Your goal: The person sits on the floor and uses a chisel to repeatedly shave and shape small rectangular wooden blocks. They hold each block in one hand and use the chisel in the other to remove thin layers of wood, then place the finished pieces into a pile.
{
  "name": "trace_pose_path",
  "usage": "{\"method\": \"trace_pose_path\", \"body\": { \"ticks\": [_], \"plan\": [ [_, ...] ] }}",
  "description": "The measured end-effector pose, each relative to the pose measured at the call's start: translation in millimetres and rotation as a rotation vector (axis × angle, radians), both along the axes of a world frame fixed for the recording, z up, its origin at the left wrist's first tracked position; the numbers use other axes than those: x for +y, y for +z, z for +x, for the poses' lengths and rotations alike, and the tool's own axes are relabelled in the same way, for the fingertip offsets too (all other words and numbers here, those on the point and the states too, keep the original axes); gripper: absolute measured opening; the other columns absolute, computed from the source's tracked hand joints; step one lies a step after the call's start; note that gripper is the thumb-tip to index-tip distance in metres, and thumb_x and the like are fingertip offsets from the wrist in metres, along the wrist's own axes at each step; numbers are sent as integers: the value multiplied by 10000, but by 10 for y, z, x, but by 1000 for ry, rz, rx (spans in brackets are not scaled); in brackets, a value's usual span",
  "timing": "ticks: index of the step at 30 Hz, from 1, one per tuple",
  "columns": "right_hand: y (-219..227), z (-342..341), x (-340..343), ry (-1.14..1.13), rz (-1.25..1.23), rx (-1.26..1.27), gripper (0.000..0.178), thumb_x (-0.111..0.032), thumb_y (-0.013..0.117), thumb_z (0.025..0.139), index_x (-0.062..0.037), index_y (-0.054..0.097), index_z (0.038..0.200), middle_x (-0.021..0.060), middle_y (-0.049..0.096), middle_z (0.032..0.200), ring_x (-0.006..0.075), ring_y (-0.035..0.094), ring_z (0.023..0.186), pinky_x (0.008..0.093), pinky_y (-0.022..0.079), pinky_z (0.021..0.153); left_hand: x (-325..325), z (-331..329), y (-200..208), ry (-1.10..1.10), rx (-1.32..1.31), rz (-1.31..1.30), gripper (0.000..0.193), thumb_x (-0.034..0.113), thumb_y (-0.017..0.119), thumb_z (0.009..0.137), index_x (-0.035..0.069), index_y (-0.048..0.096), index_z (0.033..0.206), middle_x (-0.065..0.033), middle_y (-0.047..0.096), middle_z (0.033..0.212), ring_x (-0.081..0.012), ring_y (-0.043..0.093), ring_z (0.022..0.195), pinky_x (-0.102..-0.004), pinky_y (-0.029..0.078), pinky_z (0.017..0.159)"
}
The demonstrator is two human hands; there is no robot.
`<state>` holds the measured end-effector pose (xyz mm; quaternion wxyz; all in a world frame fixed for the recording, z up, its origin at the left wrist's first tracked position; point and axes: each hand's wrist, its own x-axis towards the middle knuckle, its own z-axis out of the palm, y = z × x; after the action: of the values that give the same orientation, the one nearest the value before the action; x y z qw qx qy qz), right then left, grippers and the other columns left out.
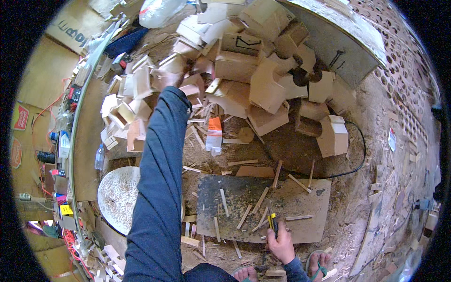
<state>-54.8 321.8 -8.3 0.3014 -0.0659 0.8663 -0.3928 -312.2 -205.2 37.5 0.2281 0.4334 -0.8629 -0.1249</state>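
Note:
My left arm stretches far forward, and my left hand point(172, 78) is at the heap of small wooden box pieces point(142, 83). That hand is blurred, so its fingers cannot be made out. Close to me, my right hand point(282, 244) is closed around a yellow-and-black utility knife point(273, 222), its tip pointing away from me. The knife is over a dark, stained board point(296, 195) lying on the ground. Thin wooden strips point(245, 216) are scattered across that board.
Larger cut panels and box parts point(268, 89) are piled ahead. A round, speckled white disc point(117, 197) lies left, partly behind my arm. An orange-and-white packet point(214, 134), a black cable point(361, 155) and a plastic bottle point(99, 157) are on the dusty ground. My sandalled feet point(319, 263) are near the board.

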Motion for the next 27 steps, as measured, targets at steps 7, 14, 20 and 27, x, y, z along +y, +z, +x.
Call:
{"method": "trace_pose_path", "body": {
  "ticks": [7,14,20,27],
  "plan": [
    [47,-108,5,-183,-259,-76,261,-183,591,861,43,520,971,262,544,603,460,562,560,510,416,500,106,285,386,156,352,-325,1060,651,744,567,3,398,1331,-216,517,1239,-397,484,1158,-480,352,1001],
    [132,-230,-4,-148,-214,24,269,-192,587,879,45,518,985,226,554,612,416,556,548,470,430,508,1044,1921,1185,-458,51,-515,863,283,787,661,-14,382,1363,-248,471,1272,-374,460,1192,-434,371,1020],
    [118,-256,-49,-132,-304,-54,301,-213,591,886,24,523,1060,239,588,686,427,578,603,483,438,529,1868,2631,793,-918,-630,131,1024,358,829,550,6,364,1391,-217,571,1192,-388,512,1134,-466,361,1038],
    [185,-57,-256,-5,-262,-4,163,-164,529,937,-3,506,959,73,576,611,138,602,507,297,469,466,2364,2961,89,-408,-365,41,680,430,496,926,42,300,1449,-186,342,1474,-356,204,1412,-510,130,1140]
  ]
}}
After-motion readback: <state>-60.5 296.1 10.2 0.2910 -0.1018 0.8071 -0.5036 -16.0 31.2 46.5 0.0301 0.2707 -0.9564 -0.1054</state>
